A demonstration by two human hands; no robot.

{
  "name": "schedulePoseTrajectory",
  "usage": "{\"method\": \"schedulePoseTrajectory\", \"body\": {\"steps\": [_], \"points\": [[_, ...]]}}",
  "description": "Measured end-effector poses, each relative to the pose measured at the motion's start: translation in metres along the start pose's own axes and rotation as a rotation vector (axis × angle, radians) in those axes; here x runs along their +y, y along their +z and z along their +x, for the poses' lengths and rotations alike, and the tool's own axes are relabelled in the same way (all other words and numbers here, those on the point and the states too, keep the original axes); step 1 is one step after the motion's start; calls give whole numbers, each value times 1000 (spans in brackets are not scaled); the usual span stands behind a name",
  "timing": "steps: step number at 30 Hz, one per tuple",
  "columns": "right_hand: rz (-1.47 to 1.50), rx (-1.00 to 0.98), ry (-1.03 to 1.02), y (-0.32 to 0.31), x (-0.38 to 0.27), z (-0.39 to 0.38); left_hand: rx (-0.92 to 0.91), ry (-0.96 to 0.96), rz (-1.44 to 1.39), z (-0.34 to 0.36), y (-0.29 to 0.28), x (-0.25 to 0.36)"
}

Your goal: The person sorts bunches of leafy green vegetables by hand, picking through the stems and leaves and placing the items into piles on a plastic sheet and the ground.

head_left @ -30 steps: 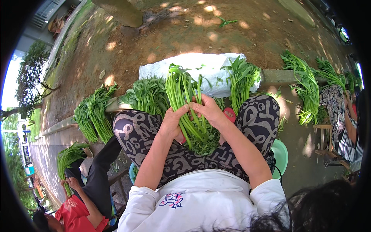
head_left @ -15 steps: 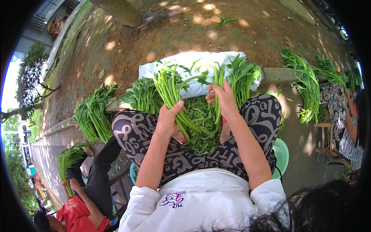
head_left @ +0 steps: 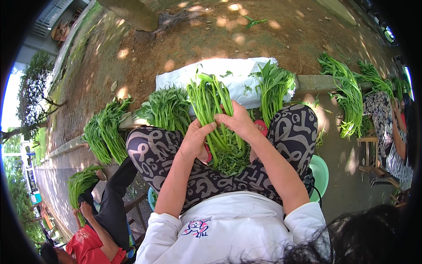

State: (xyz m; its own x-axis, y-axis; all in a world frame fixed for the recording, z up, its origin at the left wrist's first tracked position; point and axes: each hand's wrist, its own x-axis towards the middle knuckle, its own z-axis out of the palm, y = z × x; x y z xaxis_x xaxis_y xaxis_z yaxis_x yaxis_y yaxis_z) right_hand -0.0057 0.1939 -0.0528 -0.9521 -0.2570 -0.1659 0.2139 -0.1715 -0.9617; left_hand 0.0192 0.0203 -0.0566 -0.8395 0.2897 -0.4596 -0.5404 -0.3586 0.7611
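Between my knees I hold a bunch of long green water spinach stems [head_left: 207, 103] upright. My left hand [head_left: 196, 137] wraps round its left side, with the thumb laid across the stems. Close beside it, my right hand [head_left: 237, 119] grips the bunch's right side, thumb toward the left hand. Lower ends of the stems hang past my hands over a heap of loose, torn green leaves [head_left: 233, 163] on the ground between my feet. Part of that heap is hidden by the bunch and my hands.
A white woven sack [head_left: 176, 79] lies over the low kerb ahead. More bunches of greens rest along it, at the left [head_left: 166, 108] and right [head_left: 274, 88]. A light green basin [head_left: 319, 176] stands by my right knee. People handle greens at both sides, one in a red shirt [head_left: 85, 242].
My right hand has come left to meet my left hand, bringing its stems into the bunch. The separate stems are now gathered together.
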Motion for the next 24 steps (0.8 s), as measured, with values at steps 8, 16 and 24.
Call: {"method": "schedulePoseTrajectory", "body": {"steps": [8,16,24], "points": [[7,147,-48,-19,30,12,213,87,-65,8,-4,3],[216,237,-30,-30,10,10,279,218,-138,13,-24,1],[229,-82,129,-11,15,4,172,76,-57,4,-4,2]]}}
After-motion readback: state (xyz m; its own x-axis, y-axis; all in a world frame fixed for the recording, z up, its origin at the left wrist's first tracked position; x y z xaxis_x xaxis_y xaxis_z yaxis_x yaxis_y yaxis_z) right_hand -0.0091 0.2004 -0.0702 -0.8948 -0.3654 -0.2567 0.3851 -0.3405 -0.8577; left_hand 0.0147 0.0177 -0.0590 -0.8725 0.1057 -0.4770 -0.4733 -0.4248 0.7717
